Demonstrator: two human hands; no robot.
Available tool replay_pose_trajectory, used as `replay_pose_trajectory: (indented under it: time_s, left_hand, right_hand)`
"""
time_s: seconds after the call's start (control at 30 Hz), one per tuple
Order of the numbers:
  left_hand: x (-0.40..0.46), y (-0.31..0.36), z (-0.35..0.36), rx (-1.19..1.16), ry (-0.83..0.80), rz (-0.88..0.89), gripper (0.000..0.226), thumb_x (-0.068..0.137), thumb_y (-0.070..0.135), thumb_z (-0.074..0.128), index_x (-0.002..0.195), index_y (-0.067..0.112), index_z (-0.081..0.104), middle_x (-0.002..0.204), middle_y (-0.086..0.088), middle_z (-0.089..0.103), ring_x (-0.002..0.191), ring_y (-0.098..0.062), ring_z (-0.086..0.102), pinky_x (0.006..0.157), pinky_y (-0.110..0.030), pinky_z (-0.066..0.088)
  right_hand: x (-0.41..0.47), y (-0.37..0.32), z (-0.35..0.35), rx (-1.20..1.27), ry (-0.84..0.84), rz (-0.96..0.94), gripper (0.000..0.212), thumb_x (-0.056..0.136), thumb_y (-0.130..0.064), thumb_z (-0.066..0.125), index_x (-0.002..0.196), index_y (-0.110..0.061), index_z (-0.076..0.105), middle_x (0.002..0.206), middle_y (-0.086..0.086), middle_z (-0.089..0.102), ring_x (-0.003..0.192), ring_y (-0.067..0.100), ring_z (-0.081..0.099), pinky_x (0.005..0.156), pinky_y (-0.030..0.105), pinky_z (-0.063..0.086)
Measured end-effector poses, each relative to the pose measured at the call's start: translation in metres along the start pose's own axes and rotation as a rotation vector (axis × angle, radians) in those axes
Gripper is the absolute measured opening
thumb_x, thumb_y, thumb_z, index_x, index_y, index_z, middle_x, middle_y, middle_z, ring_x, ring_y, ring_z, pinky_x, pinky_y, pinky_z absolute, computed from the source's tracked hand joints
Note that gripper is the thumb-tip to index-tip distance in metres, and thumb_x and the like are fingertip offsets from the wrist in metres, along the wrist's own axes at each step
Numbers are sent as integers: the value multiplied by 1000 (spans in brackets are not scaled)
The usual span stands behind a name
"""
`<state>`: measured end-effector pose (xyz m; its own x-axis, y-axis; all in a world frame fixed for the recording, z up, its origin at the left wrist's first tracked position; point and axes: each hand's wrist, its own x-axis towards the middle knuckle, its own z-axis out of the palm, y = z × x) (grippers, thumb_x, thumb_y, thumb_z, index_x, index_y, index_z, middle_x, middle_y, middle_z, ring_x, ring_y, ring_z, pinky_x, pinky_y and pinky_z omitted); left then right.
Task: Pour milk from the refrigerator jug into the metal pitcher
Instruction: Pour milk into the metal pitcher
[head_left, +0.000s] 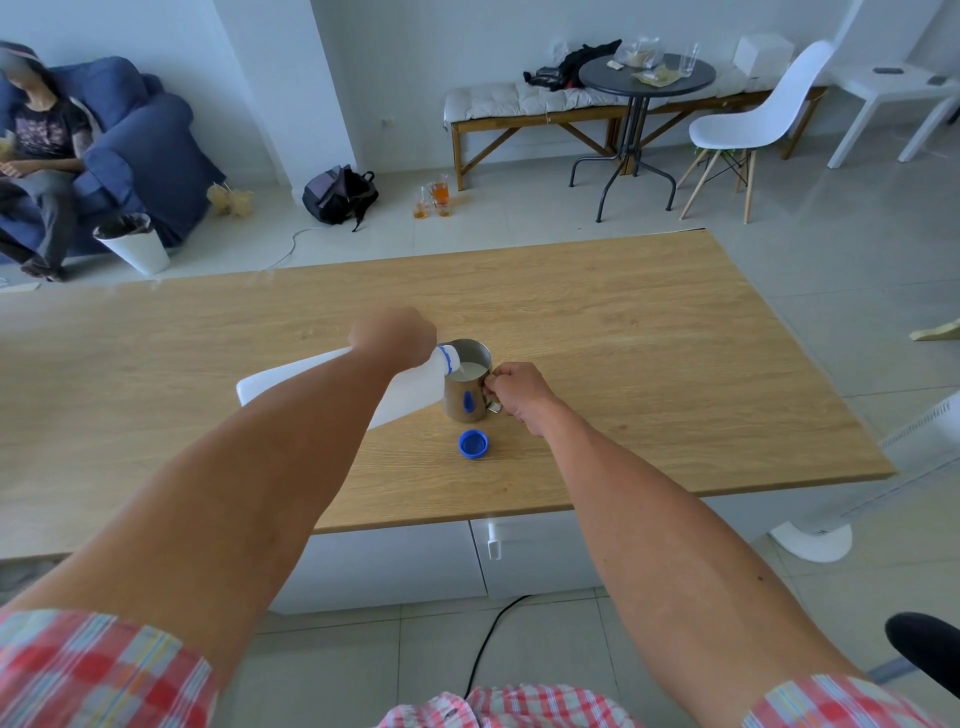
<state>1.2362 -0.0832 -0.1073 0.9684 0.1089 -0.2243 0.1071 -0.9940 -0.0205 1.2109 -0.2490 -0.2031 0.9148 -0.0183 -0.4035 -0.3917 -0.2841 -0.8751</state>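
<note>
The small cylindrical metal pitcher (467, 384) stands upright on the light wooden tabletop (649, 332) and serves as the anchor for everything else. The right hand (514, 389), just to the right of the pitcher, is closed around its handle and steadies it. The large white plastic milk jug (410, 389) comes in from the pitcher's left, tipped well past level so that its blue-ringed neck sits over the pitcher's rim, and a thin stream of milk (470, 370) runs down into the white pool already showing inside. The left hand (395, 332) grips the jug near its neck, wrist turned over it, though the fingers themselves are hidden behind the jug. The round blue screw cap (473, 445) lies on the tabletop just in front of the pitcher, apart from it. The pour looks well under way: the milk surface sits fairly high in the pitcher. What seems left is to level the jug, set it down and recap it.
</note>
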Motion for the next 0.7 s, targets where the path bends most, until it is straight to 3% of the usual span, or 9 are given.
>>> replay_pose_trajectory:
  time_s: [0.27,0.43,0.7]
  left_hand:
    - [-1,0,-1,-1,-5,0,24,96,21,39,98,11,61,94,-10,63,88,-30,61,77,-39,46]
    - [-1,0,-1,-7,-9,3,23,95,20,39,94,11,60,87,-9,61,84,-29,61,74,-38,45]
    - [0,0,-1,-8,-7,4,23,94,20,39,93,11,60,89,-9,62,83,-29,61,74,-37,45]
  right_hand:
    - [1,1,1,-12,-9,2,19,98,-4,49,86,-10,62,76,6,58,56,11,44,35,14,30]
    - [1,1,1,-1,-7,-1,18,98,-3,49,88,-8,63,80,8,60,59,12,48,44,18,35]
    - [-1,-1,-1,26,-12,6,17,99,-2,49,89,-7,63,73,6,58,54,11,44,31,10,29]
